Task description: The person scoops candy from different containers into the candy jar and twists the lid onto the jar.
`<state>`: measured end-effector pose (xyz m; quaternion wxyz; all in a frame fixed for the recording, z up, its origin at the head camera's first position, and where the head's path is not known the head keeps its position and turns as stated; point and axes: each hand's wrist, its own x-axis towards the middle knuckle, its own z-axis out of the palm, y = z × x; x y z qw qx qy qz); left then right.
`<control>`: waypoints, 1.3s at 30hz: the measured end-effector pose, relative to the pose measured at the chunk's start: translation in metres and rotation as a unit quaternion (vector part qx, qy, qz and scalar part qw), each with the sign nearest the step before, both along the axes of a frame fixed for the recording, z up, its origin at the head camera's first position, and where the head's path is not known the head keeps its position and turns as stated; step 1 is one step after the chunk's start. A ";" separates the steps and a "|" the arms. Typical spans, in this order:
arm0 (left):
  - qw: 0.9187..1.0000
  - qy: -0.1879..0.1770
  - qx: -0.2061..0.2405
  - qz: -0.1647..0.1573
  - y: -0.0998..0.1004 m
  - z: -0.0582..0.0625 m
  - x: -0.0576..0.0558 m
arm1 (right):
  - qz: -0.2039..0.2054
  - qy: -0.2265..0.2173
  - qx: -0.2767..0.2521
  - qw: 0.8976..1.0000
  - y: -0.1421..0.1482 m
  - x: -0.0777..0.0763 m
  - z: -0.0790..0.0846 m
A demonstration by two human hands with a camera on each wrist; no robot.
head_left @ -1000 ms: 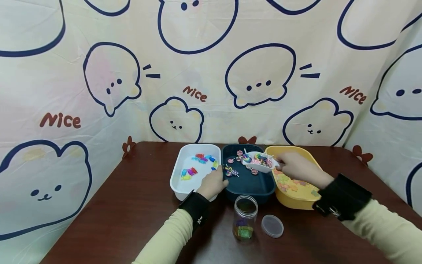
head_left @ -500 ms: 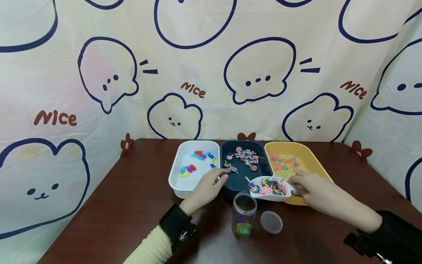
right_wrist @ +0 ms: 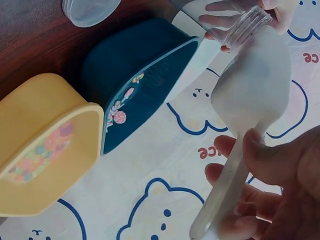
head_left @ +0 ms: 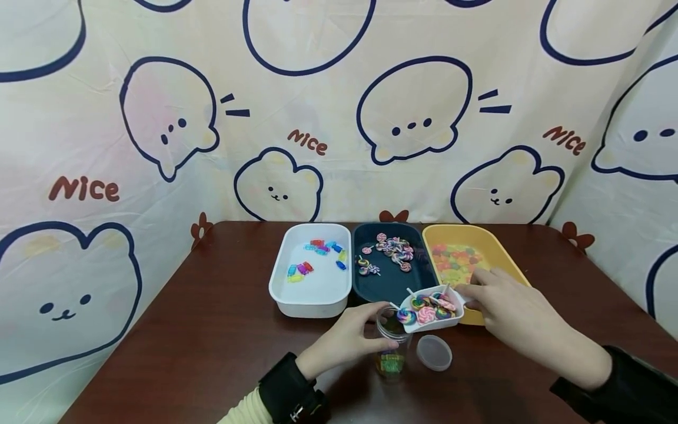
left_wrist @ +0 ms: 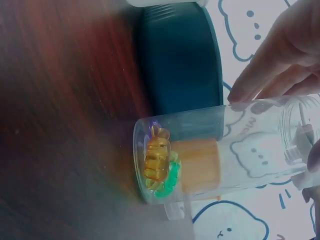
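Note:
My left hand (head_left: 344, 340) grips the clear jar (left_wrist: 245, 160) near its mouth, thumb on the near side. Wrapped-candy shapes (left_wrist: 158, 159) in amber, green and purple lie at the jar's bottom. Between thumb and fingers, my right hand (head_left: 516, 309) holds a white scoop (right_wrist: 252, 85) by its handle. Several small swirl lollipops (head_left: 426, 314) fill the scoop, pink and rainbow-coloured. In the head view, the scoop's front edge is right at the jar's rim and overlaps it. The scoop's underside faces the right wrist camera, which hides the lollipops there.
A clear round lid (head_left: 434, 353) lies right of the jar. Behind stand three trays side by side: a white one (head_left: 309, 307) with colourful candy shapes, a dark blue one (head_left: 381, 288) with more lollipops, and a yellow one (head_left: 500, 253) with pale colourful pieces. A patterned cloth hangs behind the table.
My right hand has brought the loaded scoop from over the blue tray toward me, to the jar's mouth. My left hand has left the trays' edge and taken hold of the jar.

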<state>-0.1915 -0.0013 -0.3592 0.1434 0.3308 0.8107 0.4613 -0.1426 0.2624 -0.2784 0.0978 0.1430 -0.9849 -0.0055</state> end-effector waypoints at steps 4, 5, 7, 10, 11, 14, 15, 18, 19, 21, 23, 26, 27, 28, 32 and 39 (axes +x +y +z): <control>1.000 0.004 0.003 0.011 0.001 -0.001 0.001 | 0.003 0.029 0.018 0.999 -0.001 0.003 0.000; 1.000 0.008 0.005 0.011 0.001 -0.001 0.002 | 0.006 0.036 0.020 0.999 -0.001 0.004 0.000; 1.000 0.016 0.006 0.014 0.002 -0.002 0.002 | 0.016 0.053 0.027 0.998 -0.002 0.005 0.001; 0.999 0.031 0.000 0.018 0.002 -0.002 0.003 | 0.031 0.082 0.039 0.995 -0.002 0.004 0.002; 0.999 0.036 -0.004 0.019 0.002 -0.002 0.004 | 0.035 0.091 0.042 0.994 -0.003 0.004 0.002; 0.999 0.044 -0.009 0.019 0.003 -0.001 0.005 | 0.044 0.107 0.053 0.992 -0.004 0.005 0.004; 0.999 0.047 -0.009 0.019 0.003 -0.001 0.005 | 0.047 0.110 0.055 0.991 -0.004 0.005 0.004; 0.998 0.052 -0.010 0.019 0.004 0.000 0.006 | 0.057 0.120 0.060 0.989 -0.003 0.005 0.006; 0.998 0.055 -0.011 0.020 0.004 0.000 0.006 | 0.061 0.124 0.060 0.989 -0.003 0.006 0.006; 0.998 0.059 -0.016 0.022 0.005 0.000 0.005 | 0.065 0.132 0.063 0.987 -0.004 0.006 0.007; 0.998 0.060 -0.017 0.022 0.005 -0.001 0.005 | 0.068 0.137 0.069 0.986 -0.004 0.006 0.008; 0.998 0.064 -0.016 0.020 0.005 0.000 0.005 | 0.066 0.134 0.077 0.986 -0.005 0.006 0.009; 0.997 0.066 -0.017 0.020 0.006 0.000 0.005 | 0.066 0.135 0.079 0.985 -0.006 0.006 0.010; 0.997 0.066 -0.017 0.020 0.006 0.000 0.004 | 0.065 0.134 0.082 0.985 -0.006 0.006 0.010; 0.997 0.073 -0.026 0.024 0.007 0.000 0.004 | 0.064 0.135 0.088 0.985 -0.009 0.006 0.011; 0.997 0.068 -0.023 0.027 0.007 -0.001 0.003 | 0.064 0.135 0.095 0.984 -0.012 0.007 0.011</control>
